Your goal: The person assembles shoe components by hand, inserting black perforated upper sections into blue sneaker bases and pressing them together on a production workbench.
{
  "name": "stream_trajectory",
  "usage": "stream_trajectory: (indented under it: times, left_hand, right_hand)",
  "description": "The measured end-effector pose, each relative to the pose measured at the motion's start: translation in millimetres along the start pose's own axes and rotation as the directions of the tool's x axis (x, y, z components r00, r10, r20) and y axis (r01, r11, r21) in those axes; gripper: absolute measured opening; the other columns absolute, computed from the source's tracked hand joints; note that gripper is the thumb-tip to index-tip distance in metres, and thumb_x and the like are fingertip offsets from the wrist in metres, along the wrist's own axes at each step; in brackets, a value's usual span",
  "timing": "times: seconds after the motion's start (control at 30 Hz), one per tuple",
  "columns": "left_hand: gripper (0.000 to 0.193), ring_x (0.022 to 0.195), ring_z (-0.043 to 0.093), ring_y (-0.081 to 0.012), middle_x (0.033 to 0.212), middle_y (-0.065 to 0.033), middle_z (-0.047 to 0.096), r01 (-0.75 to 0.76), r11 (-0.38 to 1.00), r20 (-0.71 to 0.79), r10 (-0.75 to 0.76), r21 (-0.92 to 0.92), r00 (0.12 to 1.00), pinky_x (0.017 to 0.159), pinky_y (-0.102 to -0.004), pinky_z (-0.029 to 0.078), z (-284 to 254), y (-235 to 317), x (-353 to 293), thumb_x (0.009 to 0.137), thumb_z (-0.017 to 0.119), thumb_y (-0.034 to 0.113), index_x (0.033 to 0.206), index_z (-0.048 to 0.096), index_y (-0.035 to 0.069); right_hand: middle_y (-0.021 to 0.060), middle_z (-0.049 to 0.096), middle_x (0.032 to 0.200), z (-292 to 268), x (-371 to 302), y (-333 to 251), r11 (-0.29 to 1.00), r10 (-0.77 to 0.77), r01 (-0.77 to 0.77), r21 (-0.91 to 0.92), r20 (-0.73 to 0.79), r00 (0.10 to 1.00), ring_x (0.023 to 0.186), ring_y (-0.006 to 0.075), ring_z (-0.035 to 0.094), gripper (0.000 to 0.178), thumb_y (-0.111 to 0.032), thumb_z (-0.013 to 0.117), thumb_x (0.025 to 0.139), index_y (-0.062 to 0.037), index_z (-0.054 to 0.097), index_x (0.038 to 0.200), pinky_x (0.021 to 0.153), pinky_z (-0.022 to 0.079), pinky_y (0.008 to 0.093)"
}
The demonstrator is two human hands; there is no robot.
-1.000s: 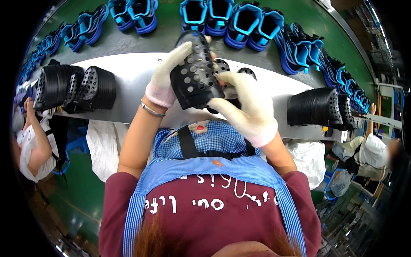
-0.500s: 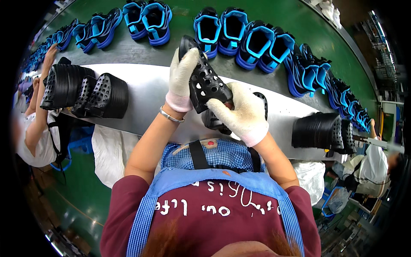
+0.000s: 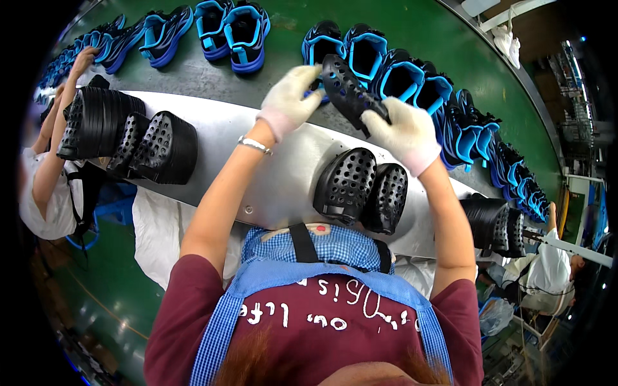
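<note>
My right grip (image 3: 405,132), in a white glove, is at two o'clock from the middle of my view, clasping the lower end of a black form (image 3: 351,93), thumb on the near side. The form, a shell full of round holes, is tilted, its rounded end pointing to eleven, held up in front of the row of shoes (image 3: 399,77). I cannot tell whether it touches any of them.

My left grip (image 3: 293,96), gloved too, is at twelve, its fingers curled beside the nearest shoe (image 3: 322,46). I cannot tell whether it has hold of anything. A silver bracelet (image 3: 255,145) circles that wrist.

Two more forms (image 3: 347,181) stand side by side at three on the metal counter (image 3: 283,167). Further out, just past three, is a stack (image 3: 484,222) of nested ones; toward ten lie another stack (image 3: 103,122) and, next to it, a smaller group (image 3: 167,148).

The black-and-blue shoes curve along the green surface (image 3: 283,45) beyond the counter, from ten through twelve to three. A person (image 3: 48,193) at nine has an arm stretched toward those on the left; another person (image 3: 553,267) is at four. My blue checked apron (image 3: 315,251) is at six.
</note>
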State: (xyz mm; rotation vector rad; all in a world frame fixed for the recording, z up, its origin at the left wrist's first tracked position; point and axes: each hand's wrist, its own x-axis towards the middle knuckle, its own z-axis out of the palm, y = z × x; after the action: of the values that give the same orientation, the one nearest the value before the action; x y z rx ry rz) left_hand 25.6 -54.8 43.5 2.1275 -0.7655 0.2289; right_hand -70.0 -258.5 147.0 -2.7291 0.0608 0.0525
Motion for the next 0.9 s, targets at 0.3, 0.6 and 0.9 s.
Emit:
stream_trajectory:
  times: [0.3, 0.6, 0.9]
  left_hand:
    - [0.018, 0.096, 0.06, -0.0341, 0.102, -0.0117, 0.061, 0.079, 0.993, 0.042, -0.083, 0.092, 0.996, 0.082, -0.0417, 0.051, 25.9, 3.9, 9.4, 0.087, 0.063, 0.015, 0.103, 0.064, 0.008]
    - [0.023, 0.095, 0.061, -0.0338, 0.101, -0.0118, 0.062, 0.111, 0.994, -0.021, -0.111, 0.008, 0.994, 0.082, -0.0409, 0.051, 20.7, -11.2, 5.3, 0.086, 0.065, 0.015, 0.109, 0.066, 0.009]
    - [0.031, 0.097, 0.064, -0.0364, 0.104, -0.0154, 0.068, 0.363, 0.915, 0.244, -0.398, 0.178, 0.884, 0.082, -0.0438, 0.052, 5.7, -7.7, 23.3, 0.085, 0.066, 0.035, 0.103, 0.067, 0.009]
  right_hand:
    - [0.0053, 0.055, 0.061, -42.6, 104.5, 12.2, 0.994, 0.039, -0.083, 0.077, 0.454, 0.89, 0.056, 0.0145, 0.05, 0.049, -0.048, 0.064, 0.079, 0.0002, 0.068, 0.071, 0.055, 0.044, 0.0315]
    - [0.0195, 0.071, 0.101, -5.2, 146.0, -62.5, 0.919, 0.104, 0.041, -0.393, 0.341, 0.934, 0.096, 0.0337, 0.068, 0.04, -0.034, 0.056, 0.078, -0.0045, 0.074, 0.097, 0.085, 0.054, 0.0379]
    - [0.0149, 0.072, 0.099, 87.6, 164.7, -62.0, 0.921, 0.087, 0.005, -0.389, 0.217, 0.972, 0.096, 0.0312, 0.069, 0.031, -0.031, 0.055, 0.088, -0.0085, 0.075, 0.095, 0.082, 0.055, 0.0404]
